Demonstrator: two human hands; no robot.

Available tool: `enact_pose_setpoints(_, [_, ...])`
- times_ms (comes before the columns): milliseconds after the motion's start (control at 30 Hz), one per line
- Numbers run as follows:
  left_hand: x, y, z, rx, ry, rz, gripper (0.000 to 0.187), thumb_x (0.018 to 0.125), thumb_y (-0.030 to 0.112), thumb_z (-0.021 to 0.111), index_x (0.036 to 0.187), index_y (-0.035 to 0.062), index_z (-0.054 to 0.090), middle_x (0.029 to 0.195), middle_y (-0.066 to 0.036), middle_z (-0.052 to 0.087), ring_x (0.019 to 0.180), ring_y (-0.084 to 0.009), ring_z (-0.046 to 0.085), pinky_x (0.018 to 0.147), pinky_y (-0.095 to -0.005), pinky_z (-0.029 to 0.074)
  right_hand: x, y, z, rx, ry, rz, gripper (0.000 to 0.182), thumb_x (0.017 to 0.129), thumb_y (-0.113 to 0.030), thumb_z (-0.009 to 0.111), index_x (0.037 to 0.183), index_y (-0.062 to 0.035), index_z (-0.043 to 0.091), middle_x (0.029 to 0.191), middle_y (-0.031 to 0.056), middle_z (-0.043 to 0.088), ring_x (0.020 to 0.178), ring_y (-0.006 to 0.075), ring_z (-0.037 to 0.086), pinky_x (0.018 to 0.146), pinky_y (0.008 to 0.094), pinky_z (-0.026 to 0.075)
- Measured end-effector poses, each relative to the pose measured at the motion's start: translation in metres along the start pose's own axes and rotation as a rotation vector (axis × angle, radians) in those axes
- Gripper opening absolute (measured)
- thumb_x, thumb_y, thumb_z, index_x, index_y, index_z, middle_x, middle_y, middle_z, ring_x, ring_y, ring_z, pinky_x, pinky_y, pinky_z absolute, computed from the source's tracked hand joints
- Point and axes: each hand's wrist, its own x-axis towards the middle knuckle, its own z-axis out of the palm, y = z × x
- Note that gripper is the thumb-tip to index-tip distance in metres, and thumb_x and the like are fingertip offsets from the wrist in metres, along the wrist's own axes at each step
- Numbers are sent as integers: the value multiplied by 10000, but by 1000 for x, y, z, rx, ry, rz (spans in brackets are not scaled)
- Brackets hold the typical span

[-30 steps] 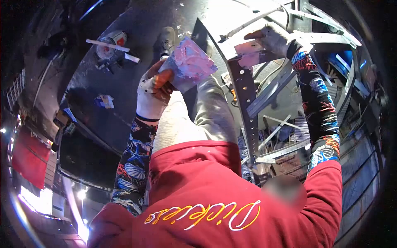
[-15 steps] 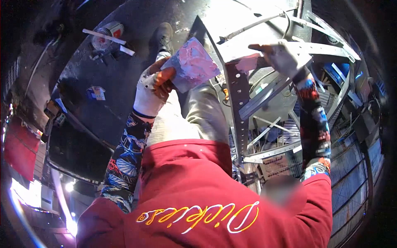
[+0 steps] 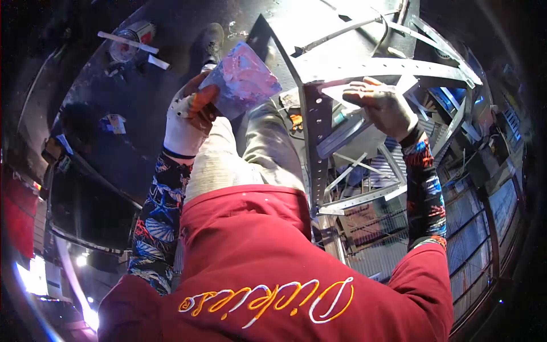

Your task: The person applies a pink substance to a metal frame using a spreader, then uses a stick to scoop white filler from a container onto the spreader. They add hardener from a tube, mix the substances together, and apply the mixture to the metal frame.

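My left hand (image 3: 194,111), in a pale fingerless glove, grips a flat square board (image 3: 227,102) by its near-left edge, thumb on top. Pink filler paste (image 3: 248,71) is spread thickly over the board's face. My right hand (image 3: 387,108), gloved the same way, is at the corner of a perforated metal frame (image 3: 315,131), fingers stretched out over its upper bar. Beside those fingertips a pale pinkish patch (image 3: 333,91) shows on the bar. Whether anything thin lies under the right fingers is hidden.
A tub (image 3: 130,45) with a pale strip across it stands on the dark floor, upper left. A small packet (image 3: 114,123) lies nearer. Curved and crossed metal braces (image 3: 364,196) fill the right side, close to my legs. An orange object (image 3: 296,122) lies behind the frame's upright.
The view has shifted, so most things sit slightly left and higher. My right hand has turned and come lower against the frame, its fingers now flatter. My left hand still holds the board.
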Motion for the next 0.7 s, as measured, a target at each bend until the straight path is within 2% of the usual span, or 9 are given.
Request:
enact_pose_setpoints(33, [1, 0, -1, -6, 1, -1, 491, 937, 214, 543, 1356, -33, 471, 908, -104, 676, 631, -134, 606, 591, -219, 485, 3, -5, -8, -351, 26, -134, 307, 965, -170, 470, 1215, -124, 640, 1001, 180, 689, 896, 228, 684, 738, 343, 536])
enact_pose_setpoints(100, [0, 1, -7, -100, -78, -38, 528, 932, 247, 560, 1365, -38, 459, 951, -122, 680, 634, -139, 609, 589, -217, 487, 15, -15, -30, -204, -170, 283, 342, 991, -233, 435, 1254, -124, 626, 843, 191, 686, 669, 236, 660, 594, 348, 513])
enact_pose_setpoints(167, [2, 0, -11, -87, -111, -33, 465, 940, 185, 561, 1353, -16, 486, 1006, -118, 674, 660, -130, 609, 599, -215, 488, 29, 23, -11, -160, -47, 116, 356, 965, -206, 471, 1273, -111, 622, 780, 181, 683, 598, 261, 628, 586, 384, 514])
enact_pose_setpoints(233, [4, -1, -9, -79, -147, -29, 411, 949, 123, 561, 1340, 5, 513, 1061, -113, 668, 687, -121, 608, 610, -214, 490, 22, 152, 48, 70, -38, 240, 396, 967, -83, 470, 1355, -84, 552, 906, 72, 705, 777, 93, 632, 753, 276, 549])
enact_pose_setpoints(300, [3, 1, -5, -103, -129, -16, 413, 930, 122, 586, 1324, 10, 532, 1002, -94, 684, 664, -118, 608, 600, -218, 488, 36, 74, 24, 205, -250, 481, 387, 948, -92, 521, 1329, -45, 564, 1188, 79, 669, 986, 112, 639, 897, 261, 521])
enact_pose_setpoints(467, [5, -1, -10, -93, -142, -44, 430, 935, 158, 577, 1335, 10, 521, 1020, -95, 680, 690, -116, 616, 598, -204, 479, -3, 13, 18, -395, -11, -50, 344, 827, -9, 484, 1116, -44, 668, 1109, 169, 670, 1044, 351, 633, 937, 402, 501])
enact_pose_setpoints(567, [6, -4, -11, -108, -120, -53, 516, 920, 230, 558, 1356, -34, 474, 1001, -143, 685, 640, -150, 624, 606, -252, 515, -20, -33, -6, -244, -121, -6, 353, 819, 25, 502, 1118, -77, 662, 1119, 123, 680, 1036, 292, 637, 894, 388, 511])
enact_pose_setpoints(633, [5, -3, -7, -67, -208, -16, 442, 945, 223, 587, 1338, 30, 528, 991, -63, 682, 691, -112, 613, 608, -213, 474, -23, -32, -7, -133, 165, -47, 290, 874, -40, 537, 1120, -90, 683, 1008, 116, 711, 827, 222, 679, 706, 310, 540])
enact_pose_setpoints(700, [7, -2, -9, -75, -188, -33, 478, 930, 223, 577, 1343, -7, 503, 997, -96, 683, 670, -125, 613, 605, -226, 487, -11, -35, -22, -574, -38, 366, 304, 920, -87, 508, 1171, -103, 678, 871, 120, 713, 639, 176, 641, 570, 298, 514])
